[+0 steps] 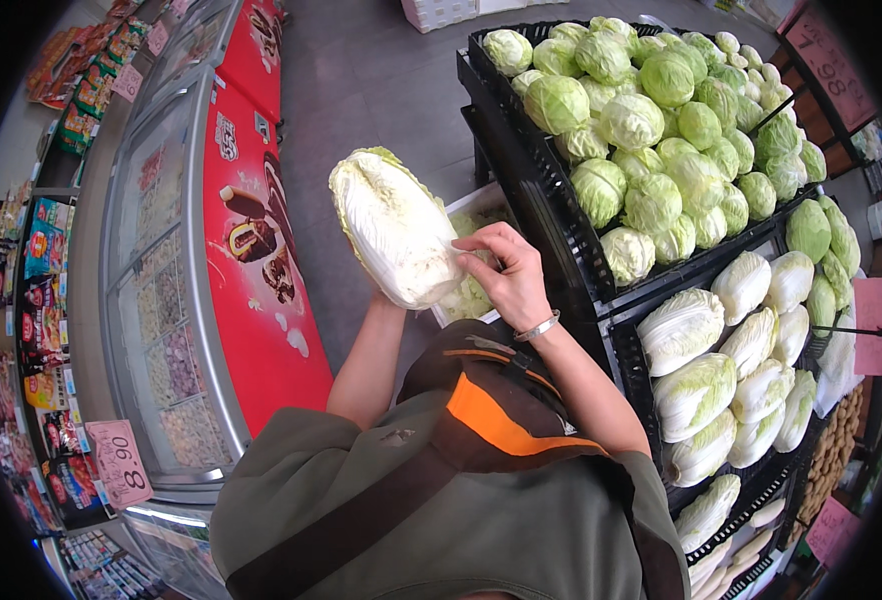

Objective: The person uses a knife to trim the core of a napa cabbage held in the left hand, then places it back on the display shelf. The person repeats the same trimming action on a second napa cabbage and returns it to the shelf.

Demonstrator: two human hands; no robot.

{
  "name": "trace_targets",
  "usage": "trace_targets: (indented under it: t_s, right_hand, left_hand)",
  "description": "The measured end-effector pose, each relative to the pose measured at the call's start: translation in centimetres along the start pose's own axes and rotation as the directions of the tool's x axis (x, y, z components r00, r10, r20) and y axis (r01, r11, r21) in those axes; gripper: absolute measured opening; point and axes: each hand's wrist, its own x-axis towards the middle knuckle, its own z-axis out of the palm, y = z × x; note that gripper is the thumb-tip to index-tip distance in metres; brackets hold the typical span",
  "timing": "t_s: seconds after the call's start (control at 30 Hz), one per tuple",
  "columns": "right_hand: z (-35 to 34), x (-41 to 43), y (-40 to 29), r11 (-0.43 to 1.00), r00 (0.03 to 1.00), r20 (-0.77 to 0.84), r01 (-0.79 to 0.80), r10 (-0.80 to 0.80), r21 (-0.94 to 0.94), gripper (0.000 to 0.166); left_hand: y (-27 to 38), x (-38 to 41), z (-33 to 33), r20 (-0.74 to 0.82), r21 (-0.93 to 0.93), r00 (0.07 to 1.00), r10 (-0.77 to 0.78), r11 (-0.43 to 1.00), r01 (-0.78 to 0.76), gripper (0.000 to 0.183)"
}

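Observation:
A large pale napa cabbage (396,225) is held up in front of me, its base towards my body and its leafy end pointing away. My left hand (382,294) supports it from beneath; the cabbage hides most of the fingers. At the lower right side of the cabbage, near its base, my right hand (508,270) pinches with thumb and forefinger; whether a bit of leaf is between them is hard to tell. A bracelet circles the right wrist. Below the hands, a white bin (478,196) holds loose green leaves.
Round cabbages (654,202) fill a black crate on the right. Nearer lie several napa cabbages (692,397) in another black crate (636,375). A red chest freezer (261,300) stands left, with packaged goods (43,300) beyond. A white woven basket (441,11) sits at the top.

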Motion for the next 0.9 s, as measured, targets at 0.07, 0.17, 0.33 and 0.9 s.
trace_targets:
  t_s: [0.07,0.17,0.33,0.9]
  right_hand:
    - [0.2,0.1,-0.5,1.000,1.000,0.004,0.016,-0.016,-0.003,0.021]
    - [0.3,0.4,-0.7,0.997,0.997,0.010,0.079,-0.079,-0.026,0.022]
    - [-0.5,0.9,-1.3,0.970,0.986,0.088,0.155,-0.140,-0.188,0.021]
    - [-1.0,0.9,0.9,0.983,0.983,-0.036,0.180,-0.182,-0.040,0.007]
  left_hand:
    - [-0.1,-0.2,0.5,-0.030,0.001,0.999,-0.015,1.000,0.015,0.088]
    - [-0.3,-0.3,1.6,-0.086,-0.030,0.996,-0.025,0.999,0.022,0.088]
    - [-0.5,-0.5,6.1,-0.244,-0.170,0.970,-0.016,0.985,-0.026,0.088]
    - [-1.0,0.5,1.5,-0.026,0.140,1.000,0.018,0.990,-0.014,0.083]
